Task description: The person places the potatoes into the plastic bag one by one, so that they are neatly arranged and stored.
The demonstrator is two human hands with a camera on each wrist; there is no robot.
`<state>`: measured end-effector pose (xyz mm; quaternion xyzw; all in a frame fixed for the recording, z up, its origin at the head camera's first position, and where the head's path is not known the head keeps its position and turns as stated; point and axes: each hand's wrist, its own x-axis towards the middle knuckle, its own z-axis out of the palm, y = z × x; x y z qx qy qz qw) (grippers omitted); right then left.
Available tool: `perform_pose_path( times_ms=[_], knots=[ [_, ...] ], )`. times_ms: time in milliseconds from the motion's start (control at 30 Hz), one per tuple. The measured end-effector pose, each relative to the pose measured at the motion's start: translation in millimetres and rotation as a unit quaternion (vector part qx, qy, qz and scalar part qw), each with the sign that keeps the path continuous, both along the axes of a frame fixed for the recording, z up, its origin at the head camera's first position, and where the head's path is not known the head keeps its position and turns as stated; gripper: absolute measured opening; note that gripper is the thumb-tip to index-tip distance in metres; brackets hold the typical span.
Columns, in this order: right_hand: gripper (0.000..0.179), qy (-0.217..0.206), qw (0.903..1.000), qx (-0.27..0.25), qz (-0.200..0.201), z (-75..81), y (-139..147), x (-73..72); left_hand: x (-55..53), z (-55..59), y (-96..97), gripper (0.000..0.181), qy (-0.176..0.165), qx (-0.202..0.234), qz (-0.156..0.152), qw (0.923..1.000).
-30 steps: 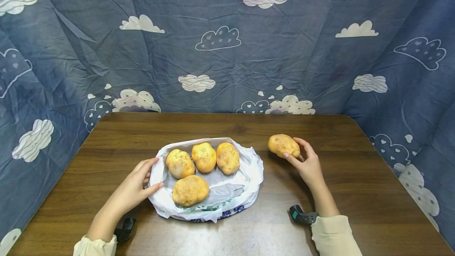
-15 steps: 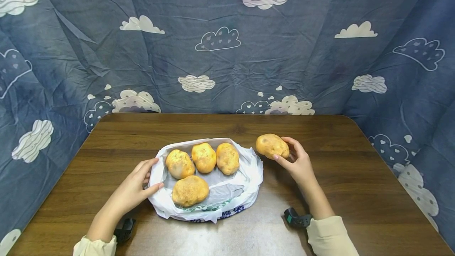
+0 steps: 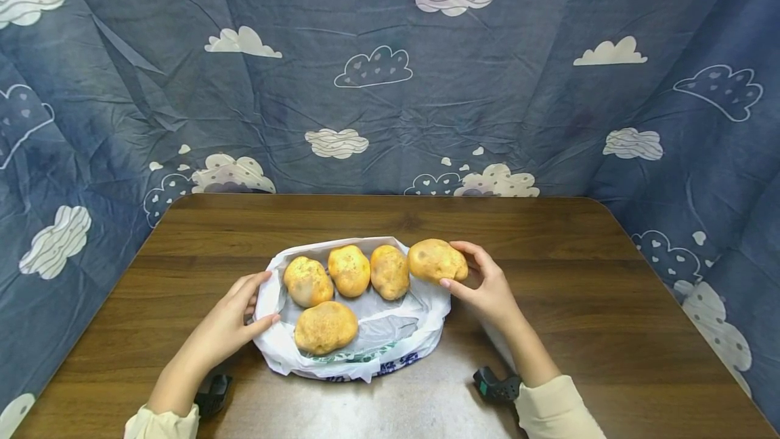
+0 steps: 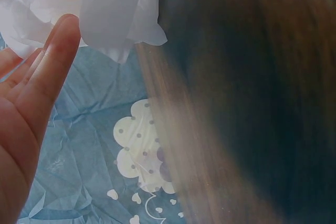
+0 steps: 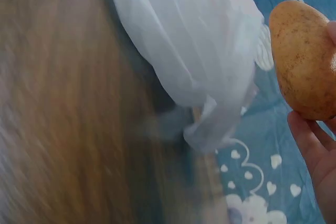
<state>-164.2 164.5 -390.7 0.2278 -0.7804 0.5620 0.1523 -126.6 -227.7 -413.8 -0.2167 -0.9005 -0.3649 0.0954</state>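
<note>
My right hand (image 3: 484,288) holds a yellow-brown potato (image 3: 437,260) between thumb and fingers, over the right rim of a white plastic bag (image 3: 431,317). In the right wrist view, this potato (image 5: 302,59) shows beside the white bag wall (image 5: 178,35). Inside the wide-mouthed bag lie several potatoes: one at the left (image 3: 308,282), one at the back (image 3: 349,271), one at the right (image 3: 389,272), one in front (image 3: 326,328). At the bag's left rim my left hand (image 3: 228,320) rests with thumb and forefinger spread; the left wrist view shows a straight digit (image 4: 58,51) against the plastic.
The bag stands on a brown wooden table (image 3: 609,330). Behind the table hangs a blue curtain (image 3: 518,107) with cloud prints. A black wrist device (image 3: 496,385) is on the right wrist, another (image 3: 213,395) on the left.
My right hand has carried the potato leftward from beside the bag to over its right rim. The left hand and the potatoes in the bag have stayed in place.
</note>
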Motion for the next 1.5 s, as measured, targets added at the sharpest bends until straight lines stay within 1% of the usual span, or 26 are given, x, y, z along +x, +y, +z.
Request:
perform_pose_path(
  times_ms=[167, 467, 733, 1067, 1333, 1500],
  knots=[
    [0.056, 0.010, 0.9994, 0.017, 0.029, -2.2, -8.8, 3.2, 0.2, 0.0, -0.2, 0.063, -0.002, 0.000, 0.000, 1.0000],
    [0.057, 0.011, 0.9961, 0.036, 0.080, -10.7, -23.2, 8.6, -0.4, -1.0, -0.5, 0.062, 0.002, 0.002, -0.003, 1.0000],
    [0.056, -0.004, 0.9915, 0.050, 0.120, -15.6, -32.1, 12.2, 0.9, -0.4, -0.8, 0.062, -0.004, 0.004, -0.001, 1.0000],
    [0.055, -0.042, 0.9829, 0.069, 0.165, -19.8, -37.2, 15.7, -0.4, -2.4, -1.3, 0.062, -0.007, 0.002, -0.001, 1.0000],
    [0.054, -0.043, 0.9798, 0.078, 0.179, -24.3, -41.6, 16.7, -0.9, -1.7, -0.8, 0.063, -0.010, 0.000, -0.001, 1.0000],
    [0.054, -0.059, 0.9773, 0.093, 0.181, -25.5, -43.8, 19.0, -0.7, -1.8, 0.1, 0.063, -0.004, 0.000, -0.003, 1.0000]
  ],
)
